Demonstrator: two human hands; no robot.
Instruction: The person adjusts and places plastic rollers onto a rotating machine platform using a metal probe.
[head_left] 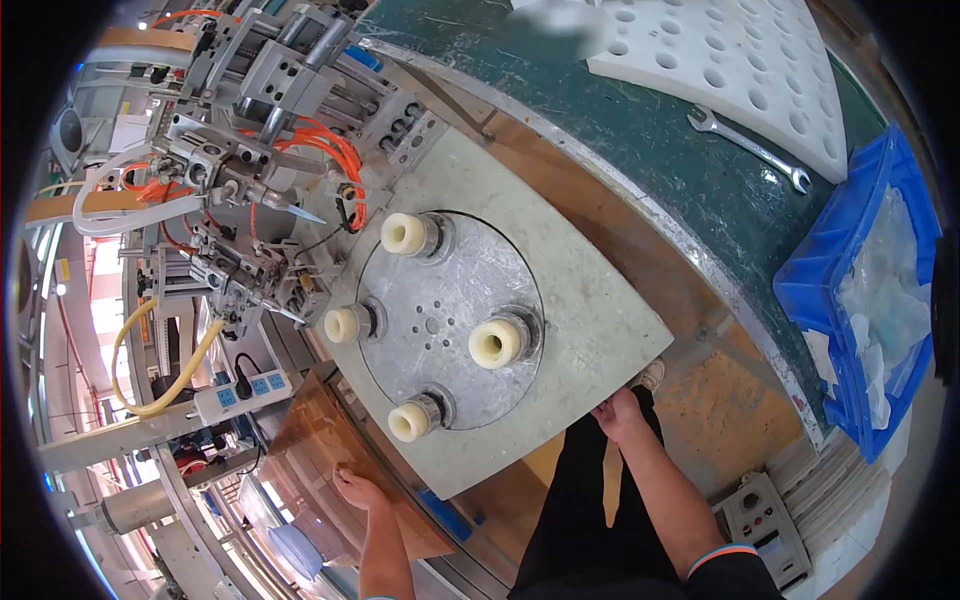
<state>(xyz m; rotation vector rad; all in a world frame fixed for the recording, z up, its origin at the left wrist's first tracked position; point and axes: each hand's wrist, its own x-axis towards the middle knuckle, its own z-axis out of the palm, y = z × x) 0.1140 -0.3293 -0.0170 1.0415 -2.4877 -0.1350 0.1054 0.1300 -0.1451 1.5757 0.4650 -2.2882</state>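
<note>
Four white spools (497,342) are seated on the round plate (450,290); left hand (357,490) and right hand (618,412) are released, nothing grasped.

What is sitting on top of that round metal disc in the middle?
Four cream-coloured cylinders stand on the round metal disc, spaced around its edge, each in a metal holder, with small holes near the centre. Whatever lies beneath the disc is covered.

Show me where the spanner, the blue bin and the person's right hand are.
Spanner (750,147), head view, middle of its handle.
Blue bin (805,290), head view, its near left wall.
Right hand (615,412), head view, back of the hand, by the plate's corner.
</note>
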